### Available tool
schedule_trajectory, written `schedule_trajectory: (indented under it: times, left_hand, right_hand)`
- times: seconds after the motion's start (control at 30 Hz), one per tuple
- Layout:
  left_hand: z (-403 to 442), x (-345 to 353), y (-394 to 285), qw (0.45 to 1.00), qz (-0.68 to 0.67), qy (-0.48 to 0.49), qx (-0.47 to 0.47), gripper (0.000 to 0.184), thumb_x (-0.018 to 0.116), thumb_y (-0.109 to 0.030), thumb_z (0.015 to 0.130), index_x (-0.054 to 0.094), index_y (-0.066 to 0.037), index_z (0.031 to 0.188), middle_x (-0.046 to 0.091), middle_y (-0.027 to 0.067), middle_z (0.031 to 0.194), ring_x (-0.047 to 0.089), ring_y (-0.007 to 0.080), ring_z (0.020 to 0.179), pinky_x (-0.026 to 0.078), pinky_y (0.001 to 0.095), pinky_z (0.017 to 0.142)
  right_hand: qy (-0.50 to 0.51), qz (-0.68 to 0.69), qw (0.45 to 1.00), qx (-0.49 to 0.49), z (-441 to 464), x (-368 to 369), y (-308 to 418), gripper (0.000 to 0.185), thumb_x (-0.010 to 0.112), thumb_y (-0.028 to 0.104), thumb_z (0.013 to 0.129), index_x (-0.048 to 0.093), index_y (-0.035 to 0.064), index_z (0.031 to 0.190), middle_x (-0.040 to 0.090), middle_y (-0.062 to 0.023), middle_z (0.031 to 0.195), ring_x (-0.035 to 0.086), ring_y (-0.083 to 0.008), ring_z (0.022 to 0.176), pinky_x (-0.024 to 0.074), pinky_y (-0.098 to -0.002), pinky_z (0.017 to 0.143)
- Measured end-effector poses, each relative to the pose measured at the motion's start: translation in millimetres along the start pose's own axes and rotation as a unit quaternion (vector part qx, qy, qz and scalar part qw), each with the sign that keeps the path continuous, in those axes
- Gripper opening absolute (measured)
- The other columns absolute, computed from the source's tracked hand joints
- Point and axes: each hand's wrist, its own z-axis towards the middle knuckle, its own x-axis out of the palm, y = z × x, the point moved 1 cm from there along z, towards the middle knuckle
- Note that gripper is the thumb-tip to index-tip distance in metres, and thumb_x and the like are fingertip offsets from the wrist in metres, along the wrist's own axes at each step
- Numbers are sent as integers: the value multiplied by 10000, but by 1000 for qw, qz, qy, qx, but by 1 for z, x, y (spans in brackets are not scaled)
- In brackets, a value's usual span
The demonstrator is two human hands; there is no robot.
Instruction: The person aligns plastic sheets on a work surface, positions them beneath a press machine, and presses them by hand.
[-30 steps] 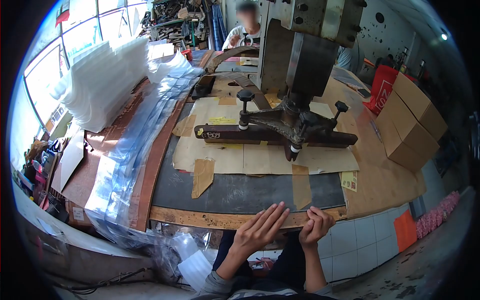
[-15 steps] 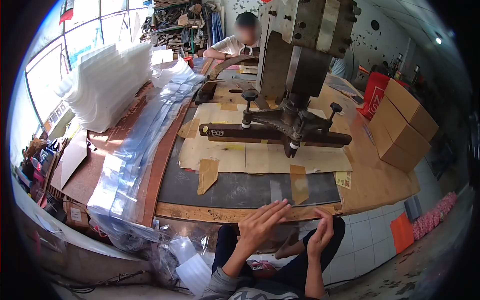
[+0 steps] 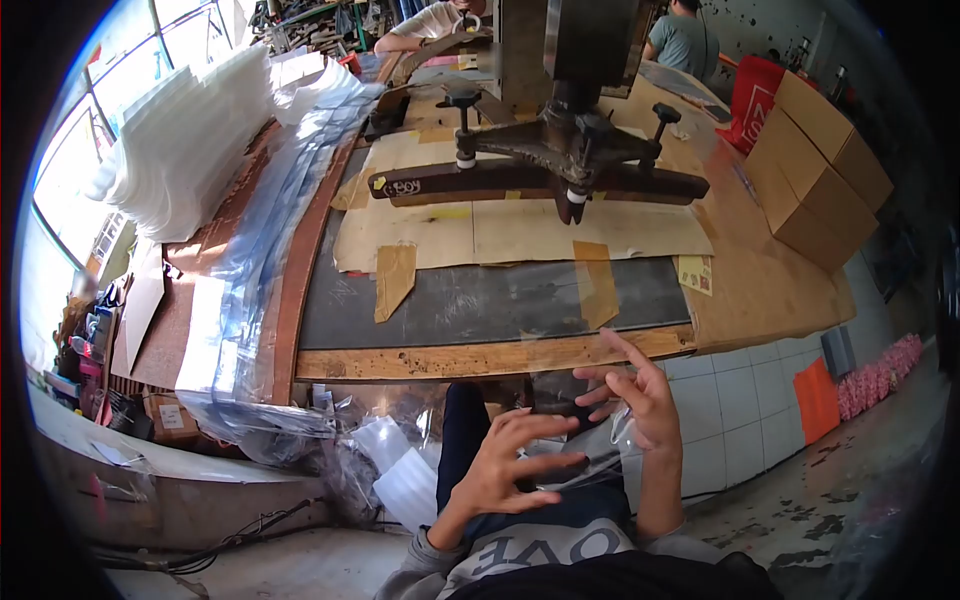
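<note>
My left hand (image 3: 515,465) hangs in the air over my lap, fingers spread apart, with nothing seen in it. Facing it is my right hand (image 3: 640,400), raised near the table's wooden front edge (image 3: 500,355), its fingers also apart. A clear, shiny bit (image 3: 624,432) shows against the right palm; I cannot tell what it is or whether it is held. Beyond the hands is a press head with a dark metal bar (image 3: 540,184) above a cream sheet (image 3: 520,235), which is taped down with brown tape (image 3: 396,282) on a dark grey board (image 3: 490,305).
Long clear plastic sheets (image 3: 262,255) and a stack of white foam sheets (image 3: 190,140) lie on the left. Cardboard boxes (image 3: 815,175) and a red bag (image 3: 752,100) stand at the right. One person (image 3: 425,30) sits across the table; another (image 3: 682,42) is farther back.
The view has tipped downward, so the table and press sit higher. My hands have drawn nearer my body, with fingers spreading wider. A person at the back right shows more fully.
</note>
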Motion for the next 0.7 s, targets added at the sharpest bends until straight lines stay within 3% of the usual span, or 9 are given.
schedule_trajectory:
  times: [0.03, 0.1, 0.13, 0.23, 0.37, 0.4, 0.5, 0.6, 0.7]
  left_hand:
    - [-7, 7, 8, 989, -104, -87, -65, 403, 577, -397, 899, 638, -110, 1175, 533, 134, 1319, 530, 236, 1187, 427, 376, 961]
    - [-9, 12, 9, 900, -296, -257, -191, 449, 485, -391, 960, 600, -29, 1200, 523, 191, 1310, 536, 255, 1169, 444, 369, 946]
    - [-11, 12, 11, 874, -308, -246, -284, 511, 360, -365, 1014, 488, 59, 1270, 527, 226, 1286, 548, 265, 1164, 468, 367, 937]
    - [-3, 8, 15, 822, -426, -151, -347, 500, 327, -339, 1030, 401, 47, 1339, 541, 216, 1280, 563, 283, 1165, 472, 376, 951]
    - [23, 7, 11, 802, -462, -183, -330, 457, 375, -254, 1026, 360, 45, 1371, 536, 243, 1283, 566, 292, 1174, 482, 374, 955]
    - [25, 9, 15, 801, -476, -194, -308, 401, 367, -164, 1026, 365, 46, 1366, 523, 256, 1297, 566, 292, 1176, 498, 363, 943]
    - [38, 8, 11, 810, -471, -180, -300, 399, 357, -168, 1026, 367, 48, 1361, 510, 265, 1307, 563, 297, 1181, 514, 358, 925]
    - [48, 8, 4, 821, -464, -157, -292, 386, 354, -156, 1025, 377, 52, 1348, 530, 265, 1284, 588, 299, 1144, 525, 362, 913]
    - [51, 10, 3, 828, -469, -133, -279, 377, 355, -149, 1023, 384, 53, 1340, 549, 264, 1260, 607, 304, 1113, 534, 374, 900]
  right_hand:
    - [9, -5, 1000, 7, -2, 1, -1, 658, 537, 89, 914, 202, 26, 1476, 651, -244, 1056, 703, -300, 802, 590, -318, 619]
    - [31, -14, 999, 19, -9, 8, -1, 670, 519, 56, 914, 171, 38, 1486, 654, -246, 1036, 702, -309, 816, 597, -343, 647]
    - [39, -12, 999, 22, -13, 9, -3, 689, 502, 21, 911, 138, 61, 1496, 658, -243, 1014, 700, -315, 837, 599, -377, 700]
    - [98, -38, 994, 39, -26, 11, -5, 664, 471, -11, 935, 130, 76, 1498, 651, -246, 1048, 691, -305, 895, 586, -367, 771]
    - [161, -55, 983, 72, -45, 3, -7, 686, 486, -26, 922, 134, 86, 1500, 662, -217, 1038, 673, -272, 963, 550, -371, 876]
    - [173, -58, 980, 79, -49, 0, -7, 690, 506, -22, 918, 149, 85, 1499, 667, -203, 1036, 665, -258, 993, 536, -350, 891]
    - [174, -64, 981, 53, -53, -2, -7, 638, 522, 18, 929, 206, 52, 1482, 665, -191, 1047, 662, -237, 989, 535, -325, 871]
    - [111, -58, 992, -3, -47, 1, -3, 549, 531, 84, 951, 295, -5, 1439, 660, -185, 1057, 660, -214, 964, 527, -300, 859]
    - [27, -98, 988, -119, -32, 5, 3, 564, 563, 260, 952, 369, -38, 1391, 655, -214, 1024, 679, -245, 850, 575, -346, 733]
